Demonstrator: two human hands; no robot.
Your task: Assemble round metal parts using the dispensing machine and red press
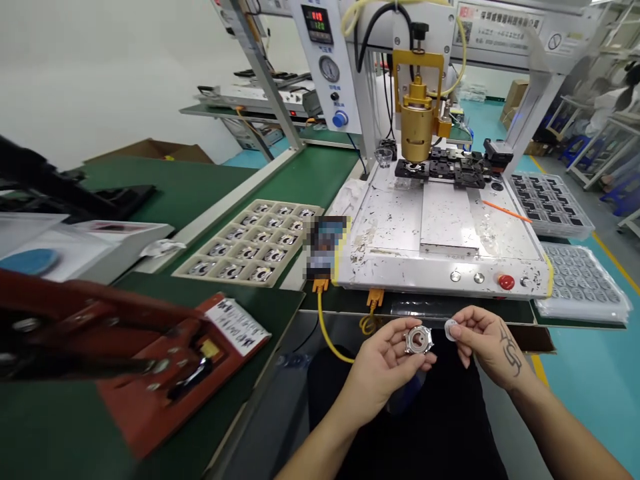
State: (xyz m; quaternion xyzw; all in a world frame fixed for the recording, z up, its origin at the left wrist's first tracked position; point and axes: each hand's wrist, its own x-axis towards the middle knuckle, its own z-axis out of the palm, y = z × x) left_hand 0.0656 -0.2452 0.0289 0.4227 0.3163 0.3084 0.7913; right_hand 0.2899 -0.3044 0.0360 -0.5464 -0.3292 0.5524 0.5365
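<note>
Over my lap, my left hand (387,363) is closed around the edge of a shiny metal watch case (419,340), which has a round opening in its middle. To its right, my right hand (483,340) pinches a small pale round disc (451,330) between thumb and fingers. A short gap separates the disc from the watch case. Both hands are just in front of the white base of a press machine (390,270). Higher up, a gold-coloured press head (417,130) stands over a black fixture (413,169).
A compartment tray (295,247) of metal watch cases lies left of the machine. A red lever press (165,393) fills the lower left. At right are a clear tray of black parts (575,230) and stacked clear trays (585,312). A yellow cable (323,327) hangs beside my left arm.
</note>
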